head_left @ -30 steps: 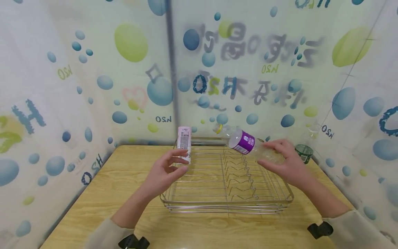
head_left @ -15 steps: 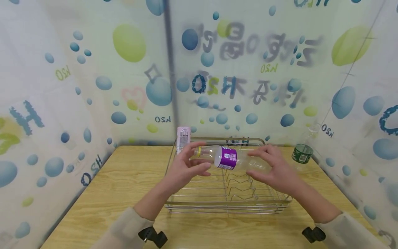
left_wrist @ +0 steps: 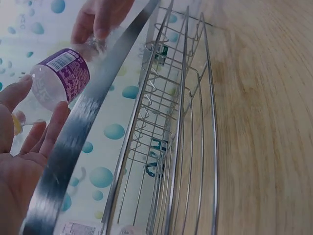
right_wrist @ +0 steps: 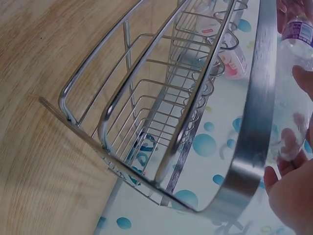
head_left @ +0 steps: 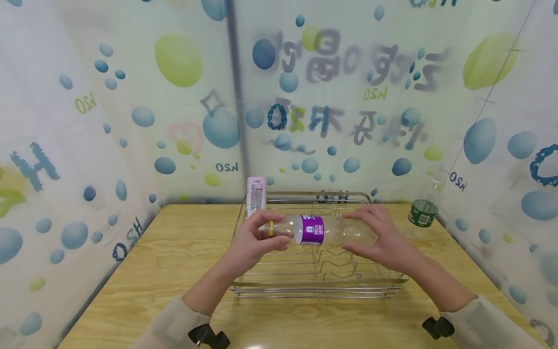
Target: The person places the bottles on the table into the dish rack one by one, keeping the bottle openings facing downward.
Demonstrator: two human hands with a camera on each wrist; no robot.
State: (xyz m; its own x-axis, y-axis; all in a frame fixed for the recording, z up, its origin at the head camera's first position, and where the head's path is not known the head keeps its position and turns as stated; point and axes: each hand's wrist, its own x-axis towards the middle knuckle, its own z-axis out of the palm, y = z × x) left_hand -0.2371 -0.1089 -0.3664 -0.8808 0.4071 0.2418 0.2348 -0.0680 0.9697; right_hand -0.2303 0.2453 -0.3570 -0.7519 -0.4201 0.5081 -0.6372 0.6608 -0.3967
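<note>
A clear plastic bottle (head_left: 311,230) with a purple label and a yellow ring at its neck lies level over the wire dish rack (head_left: 320,284). My left hand (head_left: 253,245) grips it at the neck end, thumb and fingers on either side. At the base end my right hand (head_left: 388,242) holds it between thumb and fingers. The left wrist view shows the purple label (left_wrist: 66,73) beyond the rack's flat metal rim (left_wrist: 80,132). In the right wrist view the bottle's clear lower part (right_wrist: 288,93) sits beside the right hand (right_wrist: 291,193).
A pink printed can (head_left: 256,194) stands in the rack's back left corner. Another clear bottle with a green label (head_left: 422,213) is upright on the wooden table (head_left: 144,271) at the back right. A patterned curtain (head_left: 183,121) encloses the back and sides.
The purple-labelled bottle has moved left and down and turned from slanted to level. My left hand has moved right to its neck and now holds it too.
</note>
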